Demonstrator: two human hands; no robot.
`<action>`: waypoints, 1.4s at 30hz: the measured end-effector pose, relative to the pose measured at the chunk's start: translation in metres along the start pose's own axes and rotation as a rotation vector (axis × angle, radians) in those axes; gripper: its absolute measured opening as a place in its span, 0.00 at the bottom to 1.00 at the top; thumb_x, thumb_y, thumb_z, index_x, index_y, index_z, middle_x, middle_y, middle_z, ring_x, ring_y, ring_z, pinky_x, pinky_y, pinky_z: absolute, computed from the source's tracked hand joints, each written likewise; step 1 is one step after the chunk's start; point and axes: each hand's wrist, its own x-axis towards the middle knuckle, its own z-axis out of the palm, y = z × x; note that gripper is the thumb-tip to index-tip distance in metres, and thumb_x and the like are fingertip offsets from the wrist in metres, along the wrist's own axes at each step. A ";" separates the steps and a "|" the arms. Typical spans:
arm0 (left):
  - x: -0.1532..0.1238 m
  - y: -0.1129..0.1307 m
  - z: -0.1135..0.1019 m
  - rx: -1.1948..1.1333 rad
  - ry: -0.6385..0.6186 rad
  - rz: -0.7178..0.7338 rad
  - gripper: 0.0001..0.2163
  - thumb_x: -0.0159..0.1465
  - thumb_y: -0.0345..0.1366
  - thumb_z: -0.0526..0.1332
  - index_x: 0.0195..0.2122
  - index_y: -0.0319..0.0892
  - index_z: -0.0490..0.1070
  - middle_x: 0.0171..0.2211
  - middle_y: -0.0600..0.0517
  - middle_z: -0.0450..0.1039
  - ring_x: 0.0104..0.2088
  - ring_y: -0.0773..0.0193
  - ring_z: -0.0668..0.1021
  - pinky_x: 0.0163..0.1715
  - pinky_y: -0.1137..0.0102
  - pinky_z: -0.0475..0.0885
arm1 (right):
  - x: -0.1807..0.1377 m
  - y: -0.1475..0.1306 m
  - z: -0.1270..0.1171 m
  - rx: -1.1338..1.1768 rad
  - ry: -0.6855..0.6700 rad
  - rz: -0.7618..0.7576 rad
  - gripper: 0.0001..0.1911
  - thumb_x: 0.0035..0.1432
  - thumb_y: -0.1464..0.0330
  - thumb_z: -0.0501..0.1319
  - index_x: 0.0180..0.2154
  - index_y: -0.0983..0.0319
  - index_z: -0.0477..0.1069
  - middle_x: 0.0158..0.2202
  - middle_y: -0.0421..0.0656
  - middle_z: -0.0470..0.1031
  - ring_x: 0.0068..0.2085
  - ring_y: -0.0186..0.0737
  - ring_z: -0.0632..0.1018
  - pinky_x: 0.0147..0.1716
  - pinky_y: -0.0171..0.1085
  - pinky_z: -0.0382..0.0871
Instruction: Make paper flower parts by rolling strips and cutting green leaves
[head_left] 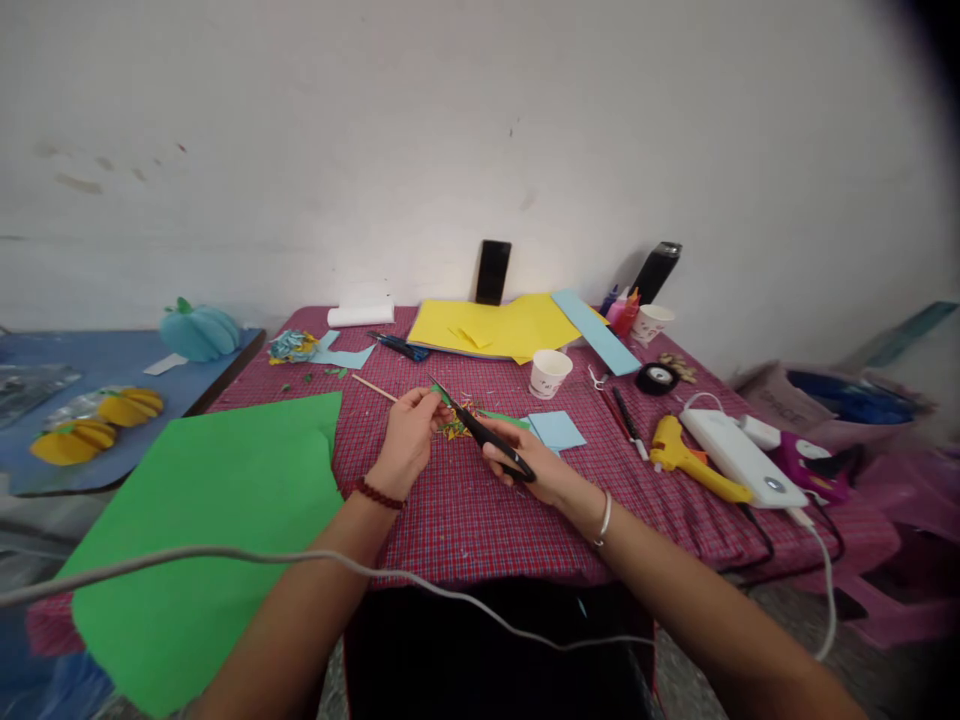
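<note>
A dark phone [493, 272] stood propped against the pale wall [420, 130] at the back of the checked-cloth table [450, 540], a black bottle [657, 272] farther right. Past the table's right end I saw a pink plastic stool [919, 490].

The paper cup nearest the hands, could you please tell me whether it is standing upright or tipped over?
Upright: the paper cup stands on the checked cloth, its round rim uppermost and its narrower base down.
</note>
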 end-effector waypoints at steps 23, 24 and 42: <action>0.006 0.007 -0.007 0.126 -0.124 0.003 0.08 0.48 0.35 0.65 0.22 0.39 0.67 0.19 0.57 0.68 0.21 0.70 0.71 0.25 0.73 0.67 | -0.003 -0.004 0.002 0.078 -0.018 0.023 0.33 0.49 0.60 0.69 0.55 0.63 0.67 0.19 0.30 0.58 0.17 0.23 0.54 0.14 0.28 0.44; 0.006 0.008 -0.008 0.135 -0.136 0.005 0.08 0.48 0.35 0.65 0.22 0.39 0.67 0.19 0.57 0.68 0.21 0.70 0.71 0.25 0.73 0.67 | -0.004 -0.004 0.002 0.076 -0.020 0.020 0.33 0.49 0.60 0.69 0.55 0.63 0.67 0.19 0.30 0.57 0.17 0.23 0.54 0.14 0.28 0.44; 0.015 0.016 -0.020 0.241 -0.252 -0.024 0.08 0.49 0.33 0.64 0.18 0.40 0.64 0.17 0.56 0.66 0.18 0.71 0.70 0.21 0.75 0.63 | -0.003 -0.002 0.001 0.048 -0.014 0.012 0.29 0.49 0.61 0.69 0.52 0.64 0.70 0.17 0.30 0.60 0.16 0.24 0.56 0.13 0.28 0.46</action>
